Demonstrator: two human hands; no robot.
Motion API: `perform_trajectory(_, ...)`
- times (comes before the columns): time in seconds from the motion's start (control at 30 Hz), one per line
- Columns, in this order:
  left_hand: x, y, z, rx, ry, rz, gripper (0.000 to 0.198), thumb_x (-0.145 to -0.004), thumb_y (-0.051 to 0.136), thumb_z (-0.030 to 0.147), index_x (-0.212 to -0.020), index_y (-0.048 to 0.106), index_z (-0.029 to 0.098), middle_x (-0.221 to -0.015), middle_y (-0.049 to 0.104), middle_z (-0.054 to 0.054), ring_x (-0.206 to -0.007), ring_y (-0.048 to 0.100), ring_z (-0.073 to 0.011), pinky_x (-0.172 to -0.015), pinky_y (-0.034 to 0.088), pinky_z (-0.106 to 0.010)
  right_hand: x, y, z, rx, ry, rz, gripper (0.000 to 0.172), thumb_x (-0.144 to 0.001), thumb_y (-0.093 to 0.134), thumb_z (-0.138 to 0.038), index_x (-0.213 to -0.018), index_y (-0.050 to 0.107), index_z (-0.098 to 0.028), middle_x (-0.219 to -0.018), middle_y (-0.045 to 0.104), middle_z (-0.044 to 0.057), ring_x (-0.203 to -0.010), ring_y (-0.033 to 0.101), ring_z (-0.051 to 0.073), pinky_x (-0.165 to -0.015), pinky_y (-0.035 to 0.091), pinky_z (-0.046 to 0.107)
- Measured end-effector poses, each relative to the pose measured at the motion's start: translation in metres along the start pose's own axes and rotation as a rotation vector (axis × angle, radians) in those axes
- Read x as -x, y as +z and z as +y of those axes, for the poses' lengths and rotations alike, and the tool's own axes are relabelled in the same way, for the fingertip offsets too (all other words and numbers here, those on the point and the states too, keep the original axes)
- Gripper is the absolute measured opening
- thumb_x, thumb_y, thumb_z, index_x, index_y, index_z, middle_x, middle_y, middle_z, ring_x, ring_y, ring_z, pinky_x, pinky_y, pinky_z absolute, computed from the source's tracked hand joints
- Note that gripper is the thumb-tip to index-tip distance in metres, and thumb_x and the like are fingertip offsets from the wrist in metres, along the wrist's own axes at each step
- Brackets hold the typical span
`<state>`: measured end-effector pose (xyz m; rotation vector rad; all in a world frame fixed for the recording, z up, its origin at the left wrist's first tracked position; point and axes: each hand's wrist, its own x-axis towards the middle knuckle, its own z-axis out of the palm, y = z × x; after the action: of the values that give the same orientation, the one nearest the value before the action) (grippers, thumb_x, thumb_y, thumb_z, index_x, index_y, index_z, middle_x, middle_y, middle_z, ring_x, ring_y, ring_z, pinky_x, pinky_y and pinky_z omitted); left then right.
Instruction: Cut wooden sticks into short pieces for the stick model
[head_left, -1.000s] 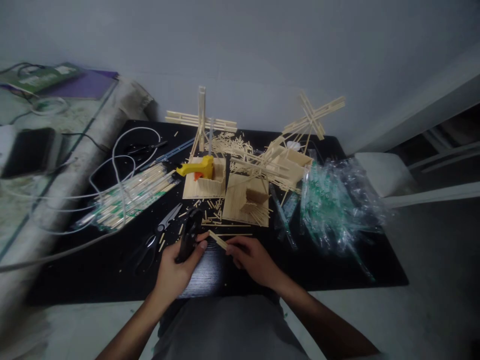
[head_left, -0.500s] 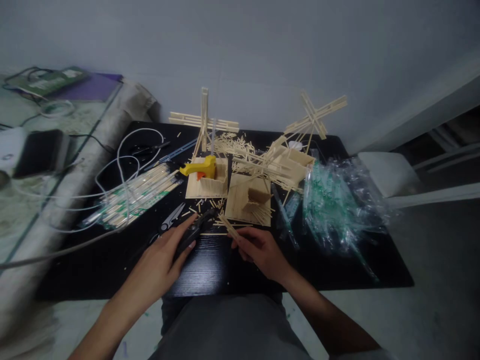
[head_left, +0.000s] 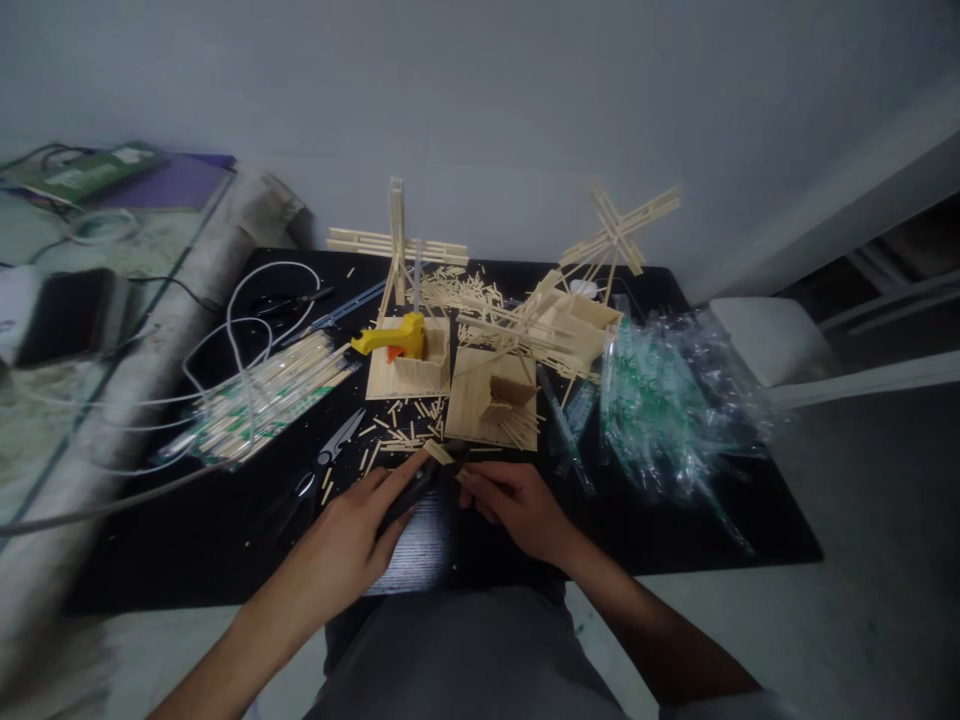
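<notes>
My left hand is closed around the dark handles of black pliers, whose jaws point right. My right hand pinches a short, flat bundle of thin wooden sticks. The bundle lies across the jaws; whether they bite into it cannot be made out. Just beyond the hands, cut stick pieces are scattered on the black table. A wooden base with a small box of sticks stands beyond my right hand. Scissors lie left of the pliers.
A yellow glue gun rests on another stick-built base. Windmill-like stick frames rise at the back. Packaged sticks and a looping white cable lie left. Crumpled clear plastic wrapping covers the right side.
The pliers have moved right and come up to the stick bundle. My left hand has shifted right with them, while my right hand has stayed nearly in place.
</notes>
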<state>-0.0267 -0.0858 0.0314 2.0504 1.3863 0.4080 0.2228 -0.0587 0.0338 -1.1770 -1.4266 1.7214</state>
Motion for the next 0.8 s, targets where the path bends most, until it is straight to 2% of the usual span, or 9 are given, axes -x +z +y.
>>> perform_trajectory(0.1, -0.001, 0.002, 0.000, -0.003, -0.005, -0.011, 0.062, -0.104, 0.047, 0.035, -0.164, 0.031, 0.034, -0.133, 0.069, -0.011, -0.114, 0.073, -0.0271, -0.102, 0.058, -0.042, -0.002, -0.001, 0.002, 0.015, -0.014, -0.003, 0.053, -0.099, 0.056, -0.064, -0.073, 0.065, -0.018, -0.063, 0.049, -0.002, -0.057, 0.040, 0.011, -0.054, 0.029, 0.026)
perform_trajectory(0.23, 0.000, 0.004, -0.001, -0.008, -0.007, 0.009, 0.062, -0.103, 0.048, 0.034, -0.163, 0.035, 0.033, -0.134, 0.069, -0.011, -0.114, 0.073, -0.0277, -0.102, 0.059, -0.042, -0.003, -0.003, 0.002, 0.077, -0.062, 0.006, 0.052, -0.101, 0.054, -0.061, -0.071, 0.064, -0.019, -0.065, 0.052, -0.001, -0.060, 0.043, 0.012, -0.057, 0.032, 0.027)
perform_trajectory(0.43, 0.003, 0.011, -0.006, -0.016, 0.000, 0.046, 0.071, -0.096, 0.049, 0.020, -0.164, 0.033, 0.032, -0.125, 0.074, -0.010, -0.106, 0.076, -0.0268, -0.094, 0.062, -0.040, -0.005, -0.002, 0.004, 0.055, -0.034, 0.002, 0.057, -0.098, 0.055, -0.067, -0.070, 0.063, -0.018, -0.062, 0.049, -0.002, -0.058, 0.041, 0.012, -0.055, 0.030, 0.026)
perform_trajectory(0.57, 0.001, 0.012, -0.005, -0.035, -0.004, 0.059, 0.066, -0.097, 0.049, 0.022, -0.161, 0.039, 0.033, -0.124, 0.074, -0.010, -0.104, 0.077, -0.0263, -0.092, 0.062, -0.039, -0.005, 0.000, 0.009, 0.053, -0.016, -0.001, 0.055, -0.099, 0.054, -0.066, -0.072, 0.064, -0.018, -0.062, 0.047, -0.003, -0.056, 0.040, 0.011, -0.054, 0.030, 0.026)
perform_trajectory(0.7, -0.001, 0.010, -0.002, -0.006, -0.022, 0.078, 0.057, -0.101, 0.050, 0.031, -0.158, 0.044, 0.033, -0.137, 0.069, -0.010, -0.117, 0.072, -0.0268, -0.099, 0.059, -0.040, -0.003, -0.002, 0.008, 0.073, -0.020, -0.016, 0.044, -0.102, 0.055, -0.057, -0.087, 0.071, -0.018, -0.070, 0.057, -0.001, -0.059, 0.045, 0.011, -0.056, 0.035, 0.025)
perform_trajectory(0.8, -0.001, 0.004, -0.006, 0.034, -0.062, 0.163, 0.054, -0.103, 0.049, 0.039, -0.156, 0.047, 0.030, -0.147, 0.064, -0.009, -0.130, 0.065, -0.0268, -0.108, 0.053, -0.040, 0.000, -0.011, 0.006, 0.141, -0.012, -0.036, 0.035, -0.103, 0.057, -0.048, -0.097, 0.073, -0.018, -0.078, 0.065, 0.000, -0.062, 0.051, 0.012, -0.059, 0.039, 0.025)
